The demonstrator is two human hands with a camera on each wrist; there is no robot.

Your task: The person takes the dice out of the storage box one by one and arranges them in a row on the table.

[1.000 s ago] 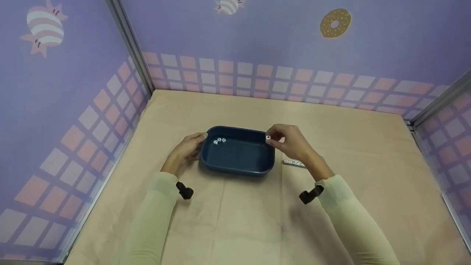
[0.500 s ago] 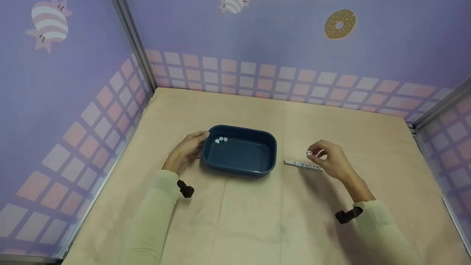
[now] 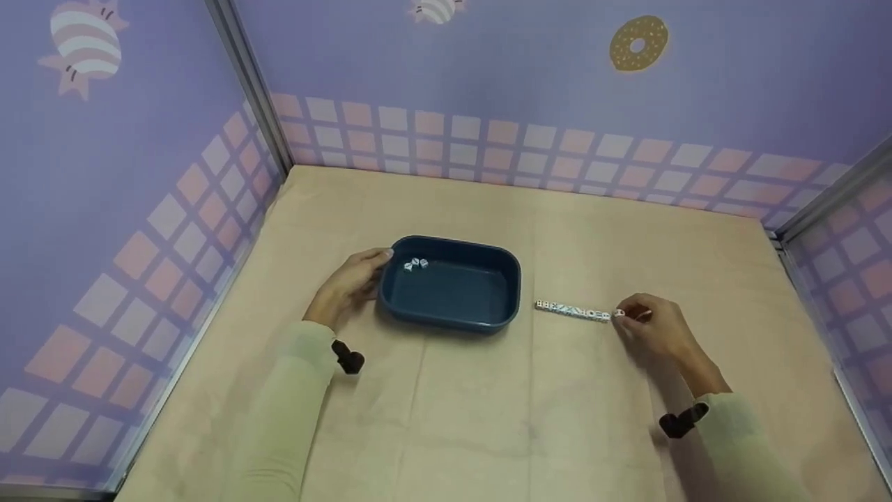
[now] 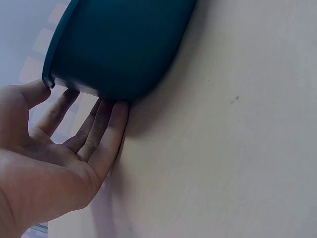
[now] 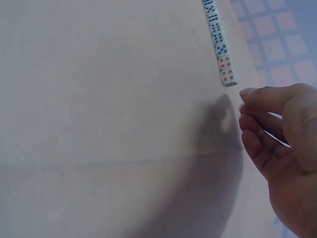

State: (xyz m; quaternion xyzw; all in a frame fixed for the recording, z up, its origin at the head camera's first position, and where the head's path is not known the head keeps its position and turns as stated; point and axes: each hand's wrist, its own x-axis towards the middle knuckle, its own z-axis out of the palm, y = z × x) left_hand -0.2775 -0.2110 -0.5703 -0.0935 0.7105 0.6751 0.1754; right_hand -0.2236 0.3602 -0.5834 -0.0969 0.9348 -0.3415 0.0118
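Observation:
My left hand (image 3: 352, 284) holds the left end of a dark blue rectangular dish (image 3: 449, 324). In the left wrist view its thumb lies at the dish's rim and its fingers (image 4: 111, 134) rest against the outer wall, low down. Three small white dice (image 3: 416, 263) lie inside, near the far left corner. To the right of the dish, a straight row of dice (image 3: 571, 311) lies on the cloth, with red and blue pips. My right hand (image 3: 662, 331) pinches one die (image 3: 619, 314) between thumb and forefinger, right at the row's right end; in the right wrist view the fingers mostly hide it.
A pale beige cloth (image 3: 474, 404) covers the table. Purple panels with pink and white squares (image 3: 467, 143) stand along the back and both sides, joined by grey metal posts (image 3: 251, 84). A dark wrist mount (image 3: 348, 358) sits on each sleeve.
My right hand has moved from the dish's right rim, rightward and nearer to me, carrying the die to the right end of the row. My left hand and the dish have stayed in place.

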